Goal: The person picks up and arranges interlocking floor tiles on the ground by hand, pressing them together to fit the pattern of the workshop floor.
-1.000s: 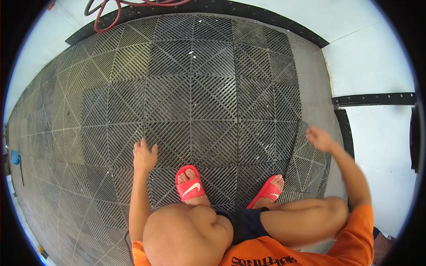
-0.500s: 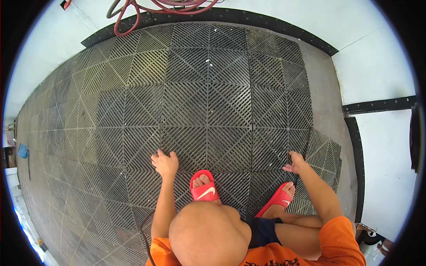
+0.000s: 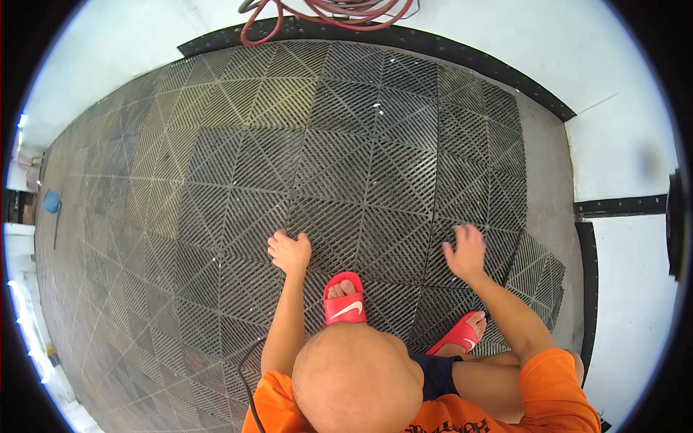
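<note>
My left hand (image 3: 290,252) is held over the slatted floor tiles (image 3: 328,231), fingers apart and holding nothing. My right hand (image 3: 465,252) is out ahead of the right slipper, with fingers stretched, thumb apart and a slight blur. It is empty too. Whether either hand touches the tiles I cannot tell. On my feet are red slide sandals with a white mark. The left sandal (image 3: 345,309) lies near my left hand, and the right sandal (image 3: 462,333) sits behind my right hand, turned outward.
A coiled red hose (image 3: 354,14) lies at the far wall, above a black riveted strip (image 3: 404,35). White walls (image 3: 621,281) stand to the right. Far left is a blue object (image 3: 51,201) beside a thin dark stick. White scraps (image 3: 379,110) lie on the tiles. A dark cord (image 3: 247,375) hangs by my left sleeve.
My right hand has moved inward and forward, its fingers now straighter. The left hand keeps its open shape. The whole view has turned slightly, shifting the hose and floor to the right.
</note>
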Tool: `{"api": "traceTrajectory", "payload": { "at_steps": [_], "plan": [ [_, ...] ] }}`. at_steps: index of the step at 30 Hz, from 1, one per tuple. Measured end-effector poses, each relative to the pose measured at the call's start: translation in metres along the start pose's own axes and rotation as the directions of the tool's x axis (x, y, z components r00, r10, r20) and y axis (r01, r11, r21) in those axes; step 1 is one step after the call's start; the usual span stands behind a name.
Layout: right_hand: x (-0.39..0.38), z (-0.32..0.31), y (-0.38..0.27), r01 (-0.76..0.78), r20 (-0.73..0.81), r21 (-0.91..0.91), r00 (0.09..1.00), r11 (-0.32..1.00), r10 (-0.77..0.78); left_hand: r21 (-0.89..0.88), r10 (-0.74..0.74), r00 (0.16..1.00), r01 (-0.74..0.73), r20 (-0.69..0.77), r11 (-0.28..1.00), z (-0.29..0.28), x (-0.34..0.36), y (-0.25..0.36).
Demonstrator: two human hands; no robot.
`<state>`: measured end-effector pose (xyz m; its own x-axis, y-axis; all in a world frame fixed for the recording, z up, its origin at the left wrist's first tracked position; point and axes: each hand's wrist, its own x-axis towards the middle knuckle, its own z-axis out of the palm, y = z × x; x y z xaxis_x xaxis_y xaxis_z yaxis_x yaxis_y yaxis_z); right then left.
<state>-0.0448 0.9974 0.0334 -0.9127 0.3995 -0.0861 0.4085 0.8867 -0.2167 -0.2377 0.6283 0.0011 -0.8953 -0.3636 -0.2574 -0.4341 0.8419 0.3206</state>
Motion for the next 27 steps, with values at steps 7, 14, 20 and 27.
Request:
{"api": "traceTrajectory", "payload": {
  "at_steps": [7, 14, 20, 27],
  "plan": [
    [-0.002, 0.010, -0.047, 0.678, 0.346, 0.102, 0.662, 0.728, -0.665, -0.041, 0.053, 0.998, -0.051, 0.036, 0.998, -0.010, 0.004, -0.018],
    [-0.009, -0.001, -0.008, 0.877, 0.408, -0.094, 0.465, 0.471, -0.785, 0.078, 0.116, 0.993, -0.115, -0.012, 0.990, -0.001, -0.034, -0.025],
    [0.011, -0.005, -0.007, 0.935, 0.531, -0.074, 0.330, 0.346, -0.780, 0.172, 0.102, 0.983, -0.075, -0.151, 0.982, 0.008, -0.040, -0.018],
    [0.028, -0.033, -0.001, 0.938, 0.553, -0.059, 0.315, 0.341, -0.771, 0.066, 0.006, 1.000, -0.007, 0.021, 0.998, -0.006, -0.032, -0.015]
  ]
}}
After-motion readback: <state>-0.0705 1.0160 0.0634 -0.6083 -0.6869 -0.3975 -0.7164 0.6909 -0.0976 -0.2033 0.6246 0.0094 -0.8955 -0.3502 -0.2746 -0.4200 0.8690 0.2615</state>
